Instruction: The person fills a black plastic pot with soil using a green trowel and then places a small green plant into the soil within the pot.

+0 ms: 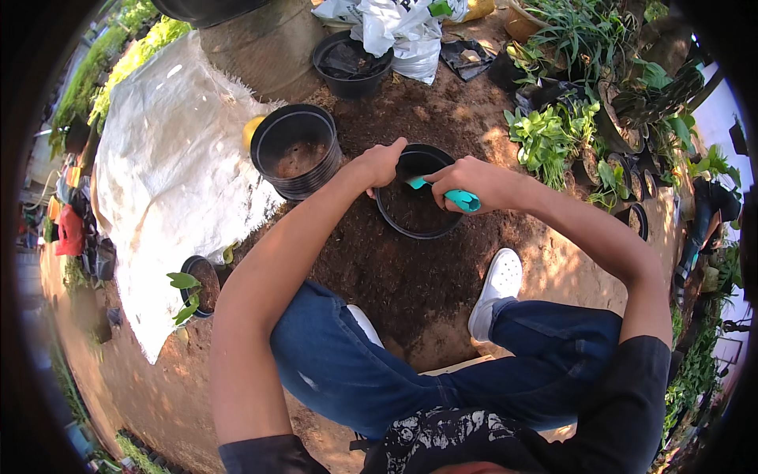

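A round black plastic pot (388, 220) stands on dark loose soil in front of me, with soil inside it. My left hand (382, 165) grips its left rim, thumb pointing up and away. In my right hand (468, 185) is the turquoise handle of a hand trowel (463, 200). The trowel's neck slants into the pot, and its blade is hidden or lost in the dark soil. Just left of the pot rises a stack of nested black pots (302, 186), the top one with some brown soil in its bottom.
A white woven sheet (177, 148) covers the ground at left, beside a small potted plant (204, 287). Beyond lie another black pot (352, 80) and white plastic bags (402, 35). Leafy seedlings (542, 133) and potted plants line the right. My white clogs (500, 278) flank the soil.
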### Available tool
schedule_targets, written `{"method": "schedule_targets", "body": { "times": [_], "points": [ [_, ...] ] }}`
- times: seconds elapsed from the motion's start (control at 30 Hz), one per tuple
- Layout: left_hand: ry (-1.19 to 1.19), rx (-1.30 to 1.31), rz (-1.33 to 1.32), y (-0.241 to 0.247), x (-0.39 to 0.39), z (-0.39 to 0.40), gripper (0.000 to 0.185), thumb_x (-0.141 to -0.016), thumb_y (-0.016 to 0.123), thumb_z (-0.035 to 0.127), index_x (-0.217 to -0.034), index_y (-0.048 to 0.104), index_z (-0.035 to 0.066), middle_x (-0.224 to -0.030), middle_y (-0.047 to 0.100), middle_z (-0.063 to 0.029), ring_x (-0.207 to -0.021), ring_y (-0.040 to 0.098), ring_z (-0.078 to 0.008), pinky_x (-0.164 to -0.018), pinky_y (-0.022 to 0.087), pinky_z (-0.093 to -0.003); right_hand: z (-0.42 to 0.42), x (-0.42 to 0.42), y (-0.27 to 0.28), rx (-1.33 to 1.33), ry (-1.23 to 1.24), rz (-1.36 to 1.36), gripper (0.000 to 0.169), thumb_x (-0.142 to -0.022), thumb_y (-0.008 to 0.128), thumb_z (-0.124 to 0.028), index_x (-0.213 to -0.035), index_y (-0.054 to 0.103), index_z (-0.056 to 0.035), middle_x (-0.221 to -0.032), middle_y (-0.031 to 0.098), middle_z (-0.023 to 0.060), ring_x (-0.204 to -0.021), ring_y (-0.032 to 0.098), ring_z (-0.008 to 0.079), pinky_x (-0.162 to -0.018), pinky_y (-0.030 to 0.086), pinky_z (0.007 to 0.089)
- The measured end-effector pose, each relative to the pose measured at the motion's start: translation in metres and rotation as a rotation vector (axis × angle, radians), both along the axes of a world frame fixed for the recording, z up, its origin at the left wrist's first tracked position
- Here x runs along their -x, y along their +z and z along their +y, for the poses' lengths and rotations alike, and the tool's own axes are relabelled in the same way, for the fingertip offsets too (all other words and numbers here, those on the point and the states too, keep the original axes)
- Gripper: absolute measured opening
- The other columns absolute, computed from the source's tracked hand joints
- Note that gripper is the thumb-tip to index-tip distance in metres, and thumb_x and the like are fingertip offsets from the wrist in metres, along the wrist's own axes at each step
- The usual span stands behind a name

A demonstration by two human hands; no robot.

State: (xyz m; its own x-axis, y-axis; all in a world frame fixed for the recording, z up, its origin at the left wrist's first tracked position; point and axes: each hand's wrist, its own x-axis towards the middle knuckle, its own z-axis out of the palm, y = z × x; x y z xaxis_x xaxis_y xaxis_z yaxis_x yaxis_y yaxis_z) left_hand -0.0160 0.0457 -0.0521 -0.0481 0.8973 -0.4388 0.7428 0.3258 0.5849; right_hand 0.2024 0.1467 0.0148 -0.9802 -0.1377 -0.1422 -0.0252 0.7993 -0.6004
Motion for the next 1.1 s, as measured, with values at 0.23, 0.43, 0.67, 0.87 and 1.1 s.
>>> {"method": "schedule_targets", "body": {
  "times": [0.23,0.43,0.67,0.87,1.1],
  "points": [
    [0.041,0.107,-0.003,0.012,-0.002,-0.004,0.063,-0.091,0.054,-0.012,-0.147,0.036,0.012,-0.131,0.062,-0.0297,-0.098,0.074,-0.0434,-0.052,0.067,-0.0416,-0.008,0.009,0.020,-0.014,0.028,0.070,0.013,-0.084,0.071,-0.011,-0.092,0.072,-0.0018,-0.116,0.074,0.0225,-0.107,0.072,0.0411,-0.090,0.059,0.0460],
    [-0.006,-0.029,0.008,-0.006,-0.001,-0.006,0.037,-0.108,0.044,0.009,-0.144,0.037,0.009,-0.118,0.064,-0.0362,-0.083,0.073,-0.0497,-0.050,0.066,-0.0450,0.004,0.012,0.011,-0.015,0.059,-0.042,0.009,-0.080,0.072,-0.011,-0.086,0.071,-0.0044,-0.094,0.076,0.0147,-0.089,0.073,0.0342,-0.078,0.057,0.0447],
    [0.004,-0.018,-0.010,-0.007,0.001,-0.002,0.037,-0.107,0.044,0.008,-0.143,0.037,0.009,-0.116,0.065,-0.0365,-0.082,0.074,-0.0485,-0.050,0.066,-0.0454,-0.012,0.004,0.007,-0.145,0.077,-0.027,0.009,-0.081,0.071,-0.010,-0.087,0.071,-0.0033,-0.095,0.075,0.0191,-0.096,0.073,0.0395,-0.083,0.058,0.0489],
    [0.017,0.047,0.011,-0.002,0.002,-0.008,0.044,-0.102,0.047,0.001,-0.144,0.035,0.009,-0.120,0.064,-0.0341,-0.086,0.074,-0.0470,-0.050,0.067,-0.0442,-0.011,0.029,0.042,-0.017,0.015,-0.185,0.008,-0.081,0.070,-0.008,-0.086,0.071,-0.0017,-0.097,0.075,0.0158,-0.094,0.073,0.0401,-0.084,0.059,0.0470],
    [0.005,-0.038,0.010,-0.003,-0.003,-0.002,0.035,-0.107,0.045,0.007,-0.141,0.037,0.007,-0.113,0.066,-0.0350,-0.081,0.074,-0.0479,-0.046,0.065,-0.0441,-0.010,-0.002,-0.006,-0.078,0.024,0.113,0.011,-0.081,0.073,-0.010,-0.089,0.074,-0.0025,-0.102,0.076,0.0171,-0.109,0.073,0.0372,-0.088,0.059,0.0463]
  ]
}}
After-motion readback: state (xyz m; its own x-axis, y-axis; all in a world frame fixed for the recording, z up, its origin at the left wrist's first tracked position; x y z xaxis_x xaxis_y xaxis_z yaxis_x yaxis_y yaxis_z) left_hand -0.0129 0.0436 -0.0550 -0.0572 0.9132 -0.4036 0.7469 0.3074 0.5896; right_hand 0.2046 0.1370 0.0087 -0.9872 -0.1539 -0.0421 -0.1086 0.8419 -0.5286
